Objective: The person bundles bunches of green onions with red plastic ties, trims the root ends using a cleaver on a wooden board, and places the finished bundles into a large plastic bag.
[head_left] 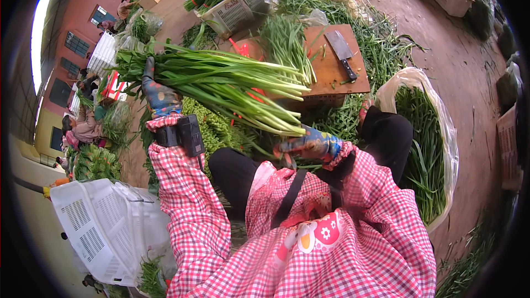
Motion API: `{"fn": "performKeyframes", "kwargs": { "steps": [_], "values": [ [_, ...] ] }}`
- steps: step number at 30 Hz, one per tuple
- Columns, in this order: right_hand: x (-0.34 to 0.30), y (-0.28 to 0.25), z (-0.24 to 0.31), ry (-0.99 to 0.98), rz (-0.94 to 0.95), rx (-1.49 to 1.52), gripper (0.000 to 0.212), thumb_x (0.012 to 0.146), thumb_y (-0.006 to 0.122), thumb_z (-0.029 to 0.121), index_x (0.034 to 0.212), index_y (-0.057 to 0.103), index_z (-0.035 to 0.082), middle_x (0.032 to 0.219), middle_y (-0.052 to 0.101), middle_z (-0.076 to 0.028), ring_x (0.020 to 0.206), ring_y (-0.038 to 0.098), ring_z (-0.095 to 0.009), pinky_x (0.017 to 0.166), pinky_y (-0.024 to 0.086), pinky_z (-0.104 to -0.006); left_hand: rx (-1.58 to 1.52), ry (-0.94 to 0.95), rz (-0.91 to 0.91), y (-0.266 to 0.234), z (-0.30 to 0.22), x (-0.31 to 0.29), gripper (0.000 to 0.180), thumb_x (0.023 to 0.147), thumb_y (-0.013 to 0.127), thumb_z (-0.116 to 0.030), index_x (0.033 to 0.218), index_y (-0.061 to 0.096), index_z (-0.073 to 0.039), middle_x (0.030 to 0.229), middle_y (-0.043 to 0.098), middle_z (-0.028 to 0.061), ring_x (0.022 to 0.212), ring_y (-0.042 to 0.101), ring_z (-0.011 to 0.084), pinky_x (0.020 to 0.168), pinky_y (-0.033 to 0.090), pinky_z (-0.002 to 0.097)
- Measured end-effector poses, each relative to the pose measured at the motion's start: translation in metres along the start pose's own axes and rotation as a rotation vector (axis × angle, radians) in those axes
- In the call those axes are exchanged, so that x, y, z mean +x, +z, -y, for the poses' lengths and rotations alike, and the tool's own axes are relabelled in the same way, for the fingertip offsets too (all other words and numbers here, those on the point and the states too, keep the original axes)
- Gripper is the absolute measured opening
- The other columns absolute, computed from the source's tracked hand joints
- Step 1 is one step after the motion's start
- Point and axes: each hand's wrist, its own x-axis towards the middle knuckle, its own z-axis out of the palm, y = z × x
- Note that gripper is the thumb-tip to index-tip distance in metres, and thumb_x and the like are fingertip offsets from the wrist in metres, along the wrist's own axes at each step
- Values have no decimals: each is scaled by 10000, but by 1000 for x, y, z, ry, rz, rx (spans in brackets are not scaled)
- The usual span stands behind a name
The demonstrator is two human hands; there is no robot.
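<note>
My left hand (160, 92), in a patterned glove, is wrapped round a large bunch of garlic chives (221, 74). The bunch lies tilted across my front, leafy tops at the left and pale stem ends toward the right. Just below those ends is my gloved right hand (309, 144), its fingers pointing left and smeared by motion. Whether it holds anything I cannot make out. Beyond the bunch, a cleaver (339, 46) with a black handle rests on a wooden board (356, 81), beside a smaller loose heap of chives (284, 41).
An open plastic bag full of green stalks (422, 149) stands at my right. Trimmed leaves (378, 38) cover the floor behind the board. A pale crate (237, 15) of bundled greens stands ahead, and white crates (102, 229) lie at the lower left. Other people (85, 127) sit further left.
</note>
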Motion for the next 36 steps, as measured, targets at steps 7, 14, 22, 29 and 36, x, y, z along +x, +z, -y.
{"fn": "performKeyframes", "kwargs": {
  "steps": [7, 14, 22, 29, 36],
  "values": [
    [-34, -52, -7, 261, 295, -710, 188, 784, 608, 217, 846, 637, 43, 685, 625, -48, 597, 590, -132, 519, 472, -269, -117, -50, 138, -40, -19, 15, 442, 827, 527, -272, 1175, 492, 0, 1124, 554, 191, 1049, 515, 355, 959, 356, 544],
    [-55, -34, 22, 918, 42, -1570, 596, 689, 698, 368, 1207, 501, 150, 953, 630, -99, 851, 605, -255, 740, 480, -335, 120, 115, -248, -79, -42, 17, 367, 850, 498, -289, 1105, 567, -35, 1106, 577, 147, 996, 554, 317, 892, 427, 491],
    [-7, -44, 10, -339, -367, -1193, 682, 709, 688, 208, 1310, 376, 128, 1207, 488, -156, 1041, 527, -275, 844, 434, -345, 247, 73, -494, -45, -25, 6, 336, 875, 457, -272, 1077, 582, -34, 1077, 593, 142, 958, 573, 306, 859, 450, 462],
    [21, -5, -2, -70, -222, -520, 315, 822, 618, 162, 1100, 572, 19, 885, 628, -21, 754, 547, -72, 671, 444, -213, 263, -65, -309, -116, -35, 8, 407, 868, 479, -355, 1088, 570, -24, 1063, 602, 133, 907, 590, 278, 836, 457, 431],
    [-31, -37, -9, 164, -298, -526, 212, 833, 599, 238, 766, 627, 39, 588, 542, 21, 529, 480, -58, 487, 377, -216, 79, -28, -149, -64, -24, -18, 387, 837, 531, -324, 1087, 569, -32, 1074, 594, 133, 1014, 538, 332, 916, 395, 502]
  ]
}}
